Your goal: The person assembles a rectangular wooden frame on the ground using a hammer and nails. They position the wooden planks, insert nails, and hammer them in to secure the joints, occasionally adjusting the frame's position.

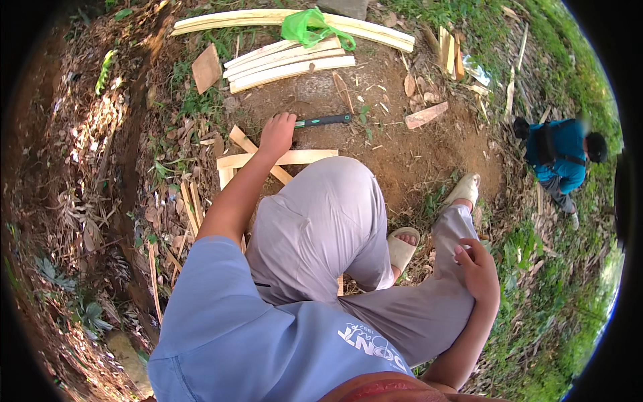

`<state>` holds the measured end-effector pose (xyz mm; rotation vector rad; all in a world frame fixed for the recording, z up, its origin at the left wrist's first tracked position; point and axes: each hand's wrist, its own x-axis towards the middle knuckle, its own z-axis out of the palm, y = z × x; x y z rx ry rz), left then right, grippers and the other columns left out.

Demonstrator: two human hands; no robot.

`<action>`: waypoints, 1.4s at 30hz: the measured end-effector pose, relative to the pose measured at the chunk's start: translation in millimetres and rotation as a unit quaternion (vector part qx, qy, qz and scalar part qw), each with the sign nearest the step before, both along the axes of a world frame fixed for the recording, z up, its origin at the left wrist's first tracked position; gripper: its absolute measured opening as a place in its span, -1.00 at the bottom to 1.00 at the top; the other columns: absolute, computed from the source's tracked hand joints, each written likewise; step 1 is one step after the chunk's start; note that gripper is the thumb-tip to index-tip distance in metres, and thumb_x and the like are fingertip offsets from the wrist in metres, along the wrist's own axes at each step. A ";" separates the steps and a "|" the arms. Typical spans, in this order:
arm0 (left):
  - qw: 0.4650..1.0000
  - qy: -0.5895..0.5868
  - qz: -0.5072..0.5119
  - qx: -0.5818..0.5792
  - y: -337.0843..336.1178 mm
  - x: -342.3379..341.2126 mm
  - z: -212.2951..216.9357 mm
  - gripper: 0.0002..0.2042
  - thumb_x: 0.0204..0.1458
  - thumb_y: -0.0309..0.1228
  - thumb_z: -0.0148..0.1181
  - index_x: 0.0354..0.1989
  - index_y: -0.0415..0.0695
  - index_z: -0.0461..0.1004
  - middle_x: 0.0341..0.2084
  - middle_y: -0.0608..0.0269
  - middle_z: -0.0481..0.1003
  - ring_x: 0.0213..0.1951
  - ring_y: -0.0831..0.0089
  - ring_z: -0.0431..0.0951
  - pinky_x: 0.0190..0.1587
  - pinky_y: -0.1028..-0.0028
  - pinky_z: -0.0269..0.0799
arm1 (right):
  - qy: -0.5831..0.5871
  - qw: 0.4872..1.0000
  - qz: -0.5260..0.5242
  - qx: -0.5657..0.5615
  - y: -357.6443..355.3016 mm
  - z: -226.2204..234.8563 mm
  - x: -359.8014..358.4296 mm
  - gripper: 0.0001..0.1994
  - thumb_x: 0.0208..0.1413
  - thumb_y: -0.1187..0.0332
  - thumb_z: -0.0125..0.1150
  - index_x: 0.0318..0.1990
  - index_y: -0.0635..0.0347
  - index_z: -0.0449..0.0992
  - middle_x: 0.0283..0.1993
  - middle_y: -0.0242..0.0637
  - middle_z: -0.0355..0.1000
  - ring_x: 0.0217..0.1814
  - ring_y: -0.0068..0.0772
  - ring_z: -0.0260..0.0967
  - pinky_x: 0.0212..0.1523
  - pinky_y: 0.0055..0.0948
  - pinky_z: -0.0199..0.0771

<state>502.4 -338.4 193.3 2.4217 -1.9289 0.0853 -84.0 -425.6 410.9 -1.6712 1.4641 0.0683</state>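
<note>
My left hand (276, 136) reaches forward to the ground, its fingers closed at the left end of a tool with a black-and-green handle (325, 120). The hand hides that end, so the tool's head cannot be seen. Just below, pale wooden strips cross each other: a horizontal strip (309, 157) and a slanted strip (244, 139), partly covered by my forearm and raised knee. My right hand (481, 273) rests by my right leg, fingers loosely bent and apart, with nothing visible in it.
Long pale wood strips (228, 21) lie at the far side, a green plastic bag (308, 27) over them. Shorter strips (293, 72) lie nearer. A flat brown piece (207, 68) is at the left, a wood offcut (426, 115) at the right. Another person (559, 151) is at far right.
</note>
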 end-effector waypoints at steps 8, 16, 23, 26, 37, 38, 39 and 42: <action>0.998 -0.048 -0.024 -0.041 -28.0 -24.9 7.7 -0.91 0.20 -0.53 0.15 -0.17 -0.25 0.45 -0.14 0.04 0.46 -0.09 0.13 0.64 -0.11 0.14 0.65 | -0.015 1.000 0.001 -0.012 2.3 -22.1 -7.8 -0.55 0.35 0.14 0.35 0.17 0.36 0.57 -0.27 -0.15 0.64 -0.21 -0.36 0.60 -0.09 -0.33 0.56; 0.966 0.131 -0.175 -0.140 -53.5 -135.3 119.6 -0.89 0.15 -0.58 0.18 -0.19 -0.27 0.41 -0.15 0.00 0.43 -0.25 -0.02 0.66 -0.17 0.01 0.60 | 0.000 0.864 0.180 -0.470 6.1 28.6 110.5 -0.40 0.20 0.33 0.43 0.38 0.21 0.42 0.22 -0.05 0.53 0.37 0.02 0.38 0.41 -0.03 0.34; 0.910 0.160 -0.377 -0.067 -86.6 -215.0 146.1 -0.85 0.17 -0.49 0.20 -0.13 -0.25 0.49 -0.06 0.02 0.46 -0.13 0.01 0.67 -0.09 0.06 0.60 | 0.143 0.888 0.285 -0.330 -47.2 -13.9 146.1 -0.59 0.29 0.25 0.32 0.25 0.07 0.47 0.05 0.04 0.62 0.24 0.22 0.50 0.21 0.16 0.47; 0.885 0.252 -0.370 -0.123 -57.3 -205.8 138.8 -0.69 0.21 -0.43 0.19 0.10 -0.21 0.52 0.02 0.05 0.45 -0.01 0.05 0.64 -0.05 0.12 0.61 | 0.105 0.912 0.281 -0.279 -47.5 -35.5 134.9 -0.76 0.38 0.19 0.21 0.07 0.05 0.52 -0.19 0.07 0.64 -0.09 0.32 0.59 -0.09 0.23 0.54; 0.963 0.218 0.113 -0.111 185.4 -54.7 32.6 -0.52 0.29 -0.46 0.21 0.37 -0.28 0.33 0.19 -0.11 0.44 0.20 -0.09 0.48 0.32 0.07 0.41 | 0.194 0.951 0.170 -0.170 -89.2 -55.4 59.6 -0.75 0.25 0.24 0.33 -0.06 0.20 0.67 -0.09 0.11 0.66 0.02 0.23 0.61 0.03 0.09 0.56; 0.962 0.184 0.168 -0.109 204.5 -50.0 33.1 -0.46 0.27 -0.38 0.27 0.37 -0.28 0.29 0.22 -0.13 0.40 0.24 -0.13 0.42 0.35 0.04 0.35 | 0.184 0.958 0.155 -0.156 -94.3 -62.0 42.4 -0.75 0.25 0.25 0.33 -0.08 0.23 0.68 -0.09 0.12 0.66 0.02 0.23 0.61 0.02 0.07 0.56; 0.957 0.148 0.224 -0.108 223.2 -48.1 34.5 -0.40 0.25 -0.29 0.33 0.37 -0.29 0.26 0.25 -0.15 0.36 0.28 -0.18 0.37 0.39 0.00 0.28 | 0.164 0.960 0.146 -0.173 -98.1 -69.2 25.7 -0.76 0.24 0.27 0.34 -0.11 0.28 0.67 -0.17 0.10 0.65 -0.06 0.17 0.62 -0.02 0.04 0.55; 0.912 0.137 0.385 -0.035 272.1 -50.2 20.9 -0.23 0.18 -0.19 0.41 0.44 -0.29 0.14 0.34 -0.21 0.23 0.35 -0.25 0.24 0.43 -0.02 0.20 | 0.114 0.971 0.113 -0.180 -100.3 -87.0 -11.0 -0.76 0.24 0.30 0.36 -0.19 0.38 0.64 -0.39 -0.01 0.59 -0.29 -0.03 0.61 -0.19 -0.06 0.52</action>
